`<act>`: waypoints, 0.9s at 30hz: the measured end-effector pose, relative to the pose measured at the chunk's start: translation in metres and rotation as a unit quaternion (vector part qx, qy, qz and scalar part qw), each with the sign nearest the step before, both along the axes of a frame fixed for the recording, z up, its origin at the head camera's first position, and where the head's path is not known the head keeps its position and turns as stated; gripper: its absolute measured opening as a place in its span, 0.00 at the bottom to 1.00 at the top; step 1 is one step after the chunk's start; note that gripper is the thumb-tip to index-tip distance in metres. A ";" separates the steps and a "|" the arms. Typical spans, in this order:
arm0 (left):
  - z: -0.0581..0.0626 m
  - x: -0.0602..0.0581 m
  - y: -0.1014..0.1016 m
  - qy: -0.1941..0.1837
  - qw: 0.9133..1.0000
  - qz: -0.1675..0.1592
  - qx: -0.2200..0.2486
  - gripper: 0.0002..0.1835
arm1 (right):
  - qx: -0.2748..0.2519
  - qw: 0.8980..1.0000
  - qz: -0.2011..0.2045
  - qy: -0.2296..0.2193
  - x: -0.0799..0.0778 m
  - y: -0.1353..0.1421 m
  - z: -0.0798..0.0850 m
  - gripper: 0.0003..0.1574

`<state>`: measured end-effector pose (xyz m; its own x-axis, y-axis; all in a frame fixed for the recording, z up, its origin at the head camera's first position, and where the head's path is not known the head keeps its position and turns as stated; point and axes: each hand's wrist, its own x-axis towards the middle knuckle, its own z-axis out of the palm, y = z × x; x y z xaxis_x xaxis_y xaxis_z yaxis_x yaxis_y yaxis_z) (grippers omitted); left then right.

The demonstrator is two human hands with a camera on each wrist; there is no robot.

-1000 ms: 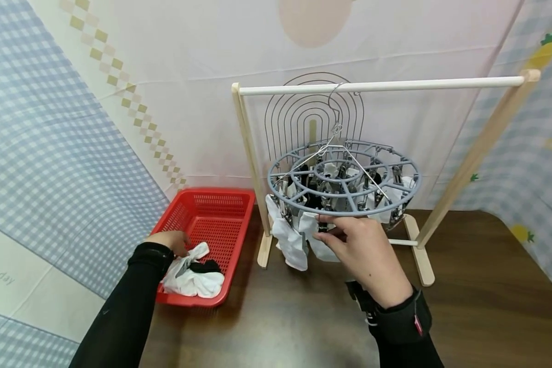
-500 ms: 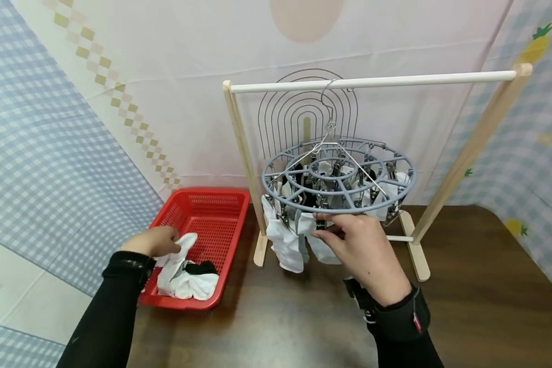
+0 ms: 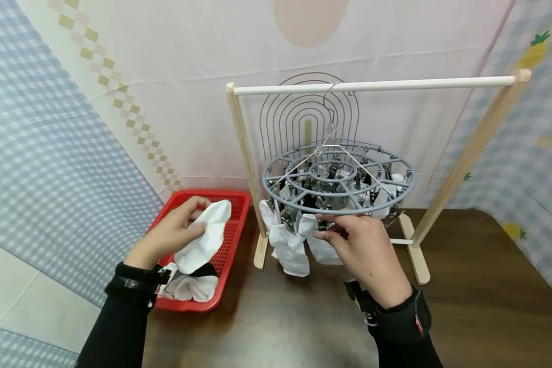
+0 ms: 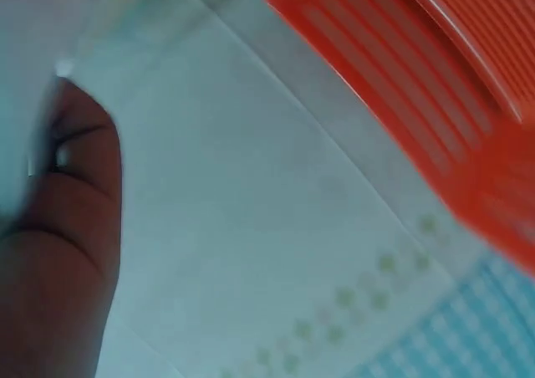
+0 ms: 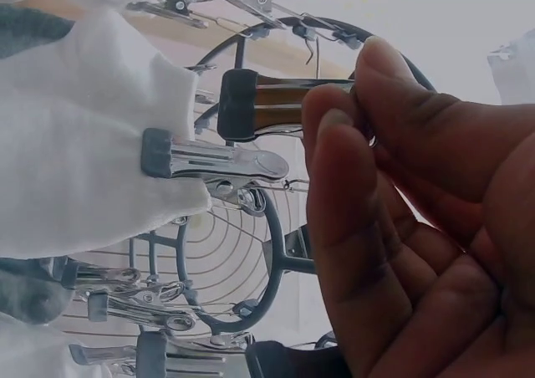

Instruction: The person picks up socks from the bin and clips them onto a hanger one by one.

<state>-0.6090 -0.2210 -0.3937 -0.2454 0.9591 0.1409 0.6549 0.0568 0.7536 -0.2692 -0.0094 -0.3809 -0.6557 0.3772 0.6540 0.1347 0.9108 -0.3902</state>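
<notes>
My left hand [image 3: 172, 232] pinches a white sock [image 3: 211, 230] between thumb and fingers, raised over the red basket [image 3: 239, 235]. Below it, white and grey socks [image 3: 190, 289] and a black one [image 3: 204, 270] lie in the basket. At the front rim of a round grey clip hanger [image 3: 303, 208], my right hand [image 3: 368, 250] pinches a metal clip [image 5: 242, 106] with dark pads; the right wrist view shows no cloth in it. Beside it, another clip [image 5: 209, 156] grips a white sock [image 5: 92, 135]. In the left wrist view the sock is blurred at the left edge.
A wooden rack [image 3: 469, 148] with a white bar [image 3: 395, 84] carries the hanger. More socks [image 3: 289, 250] hang from its clips. The basket stands left of the rack on the brown table [image 3: 280, 327]. Patterned cloth [image 3: 188, 128] covers the back and sides.
My left hand has lifted a white sock from the pile in the basket and moved up and right with it. My right hand stays at the clip.
</notes>
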 end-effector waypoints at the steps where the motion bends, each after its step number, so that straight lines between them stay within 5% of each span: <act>1: -0.001 0.005 0.004 -0.021 1.000 -0.016 0.010 0.26 | -0.001 1.000 -0.001 -0.002 0.000 0.000 0.000 0.17; 3: -0.002 0.018 0.010 -0.060 0.996 -0.050 0.030 0.34 | -0.007 1.000 -0.002 -0.004 0.000 0.000 -0.001 0.17; 6: -0.003 0.042 0.019 -0.071 0.993 -0.087 0.048 0.35 | -0.011 1.000 0.000 -0.008 -0.001 0.000 -0.001 0.17; 13: -0.011 0.099 0.049 -0.024 0.990 -0.114 0.083 0.09 | -0.018 1.000 0.008 -0.004 -0.003 -0.001 0.000 0.15; 17: -0.009 0.127 0.059 0.108 0.988 -0.089 0.071 0.24 | -0.037 0.999 0.011 -0.002 -0.005 -0.004 -0.001 0.14; 21: 0.001 0.146 0.054 0.306 0.951 -0.018 0.033 0.36 | -0.043 0.999 0.009 -0.001 -0.006 -0.006 0.000 0.14; 25: 0.006 0.153 0.047 0.374 0.926 0.043 -0.019 0.22 | -0.040 0.999 0.008 0.004 -0.008 -0.007 0.003 0.14; 27: 0.007 0.153 0.046 0.370 0.928 0.034 -0.022 0.13 | -0.042 0.999 0.009 0.007 -0.007 -0.006 0.003 0.14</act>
